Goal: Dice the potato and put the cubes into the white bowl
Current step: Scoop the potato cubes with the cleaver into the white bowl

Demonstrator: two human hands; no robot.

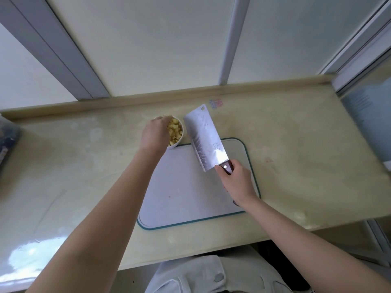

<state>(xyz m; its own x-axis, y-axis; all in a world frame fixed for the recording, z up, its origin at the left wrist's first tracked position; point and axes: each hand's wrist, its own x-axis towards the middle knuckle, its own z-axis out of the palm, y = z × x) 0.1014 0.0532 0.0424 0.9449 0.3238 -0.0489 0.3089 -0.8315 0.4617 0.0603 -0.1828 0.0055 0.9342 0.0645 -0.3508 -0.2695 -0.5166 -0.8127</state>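
Note:
A small white bowl (177, 143) stands on the counter just beyond the far left corner of the cutting board (179, 187). It holds a heap of yellow potato cubes (175, 132). My left hand (155, 132) reaches over the bowl's left side with its fingers curved down over the rim, covering part of the bowl; whether they hold cubes is hidden. My right hand (236, 182) grips the dark wooden handle of a broad cleaver (203, 136), whose blade is held flat above the board, pointing away toward the bowl. No potato lies on the board.
The white board with a teal rim lies on a pale yellow counter (296, 144). A raised ledge and window frames run along the back. A dark container (8, 140) sits at the far left edge, a blue-tinted panel (368, 115) at the right.

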